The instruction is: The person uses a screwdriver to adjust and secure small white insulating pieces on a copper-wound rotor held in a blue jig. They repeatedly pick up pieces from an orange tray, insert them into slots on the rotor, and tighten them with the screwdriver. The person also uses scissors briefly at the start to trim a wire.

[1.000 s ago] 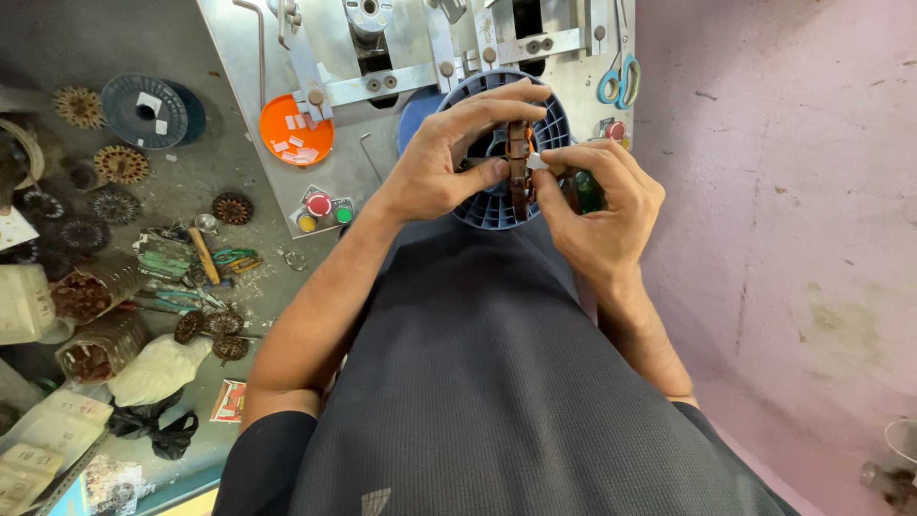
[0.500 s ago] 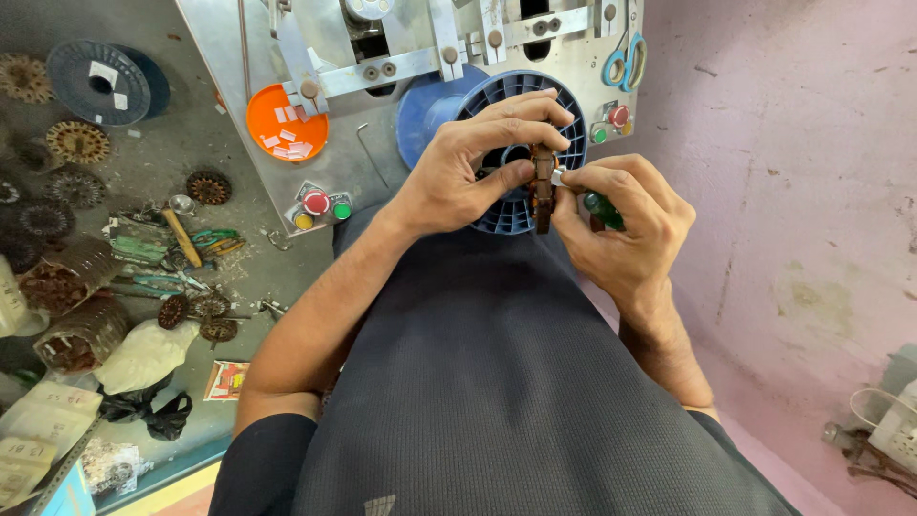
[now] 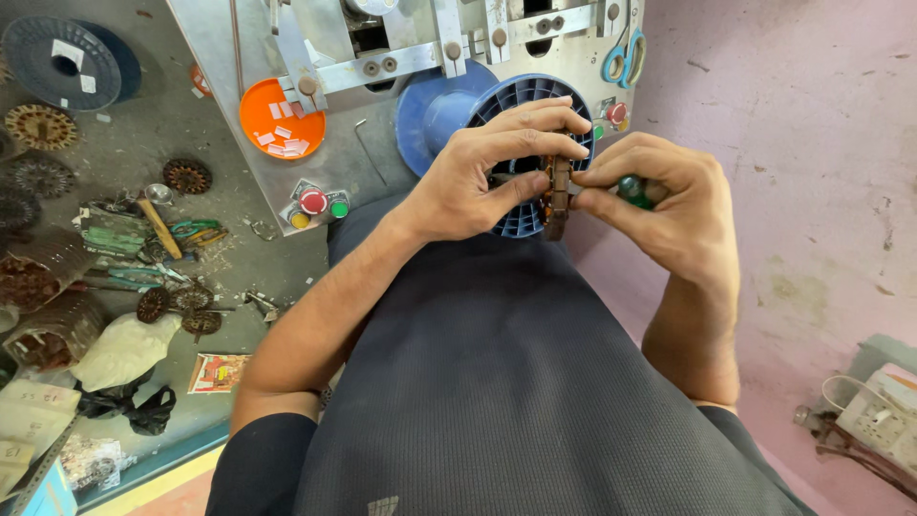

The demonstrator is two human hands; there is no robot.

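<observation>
Brown wound part (image 3: 555, 196) mostly hidden by fingers (image 3: 535, 143); green-handled tool (image 3: 634, 190) largely covered by right hand (image 3: 669, 205)

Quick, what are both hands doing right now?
Left hand: closed, pinching the small brown metal part.
Right hand: closed, gripping the same part and a green-handled tool.

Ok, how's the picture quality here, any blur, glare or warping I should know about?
Head view: even, soft daylight, no harsh glare; the left hand, right hand and the small brown wound part between them are sharp. Wide-lens distortion bends the grey machine panel and the pink wall toward the edges. Soft shadows lie under the scattered rotor parts on the bench.
</observation>
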